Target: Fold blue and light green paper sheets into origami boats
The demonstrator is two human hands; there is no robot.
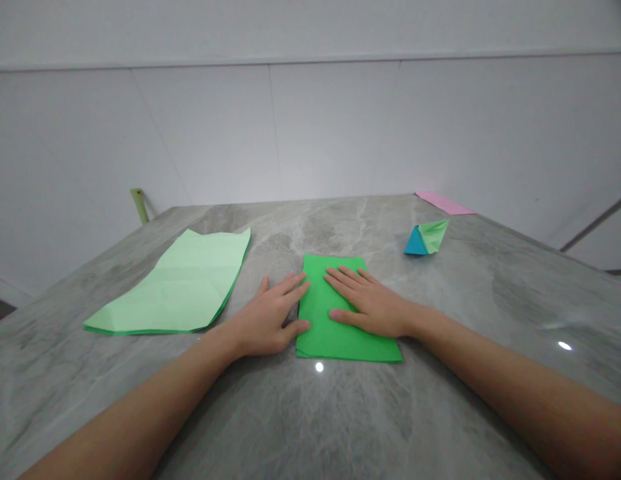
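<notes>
A folded bright green paper (340, 337) lies flat on the grey marble table (340, 413) in front of me. My right hand (373, 303) rests flat on top of it, fingers stretched out and pointing left. My left hand (270, 317) lies flat on the table at the paper's left edge, with its fingertips and thumb touching that folded edge. Neither hand holds anything.
A stack of light green sheets (180, 283) lies to the left. A small folded paper shape in blue and green (425, 238) stands at the back right, with a pink sheet (443, 202) at the far edge. A green stick (139, 205) leans by the white wall.
</notes>
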